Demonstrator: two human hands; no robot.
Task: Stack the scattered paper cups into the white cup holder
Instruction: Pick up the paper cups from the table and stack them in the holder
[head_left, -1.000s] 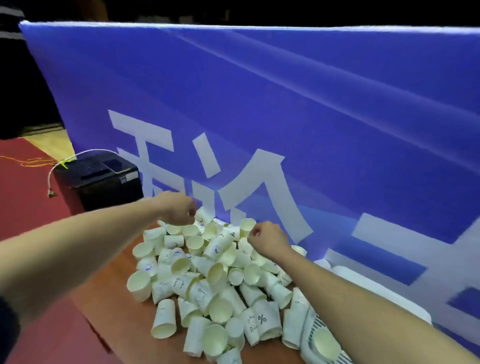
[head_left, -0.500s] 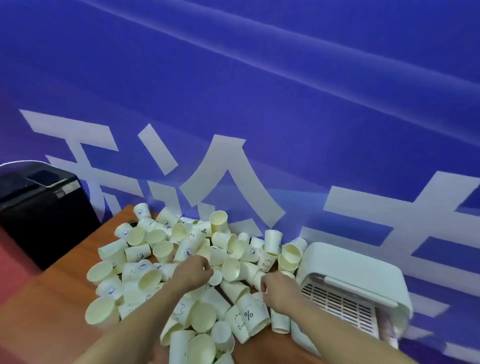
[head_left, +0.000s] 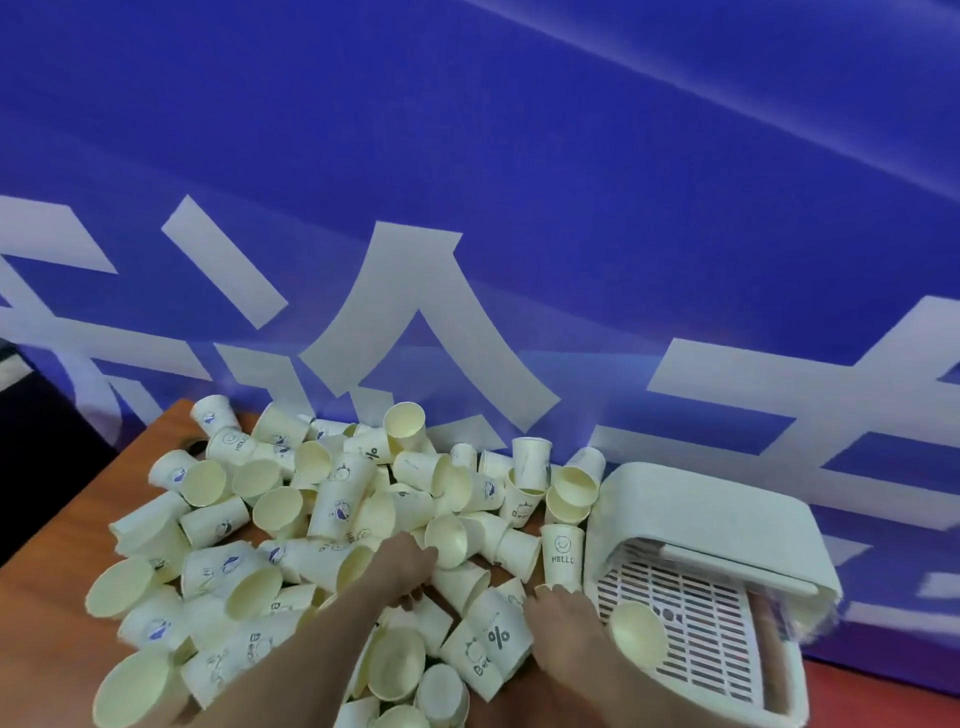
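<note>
Blue banner (head_left: 467, 156) backed my table (head_left: 57, 525); the cups (head_left: 332, 509) lay heaped left of the holder (head_left: 727, 525). My right hand (head_left: 563, 623), nearer it, seemed curled on a cup's rim, though blurred. My left hand (head_left: 402, 566) gripped into the pile.

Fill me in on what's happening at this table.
A person is sorting a big heap of paper cups on a wooden table. Both hands are down in the pile: the left hand among cups at its middle, the right hand beside the white cup holder. What either grip holds is unclear. One cup already lies on the holder's slotted tray.
</note>
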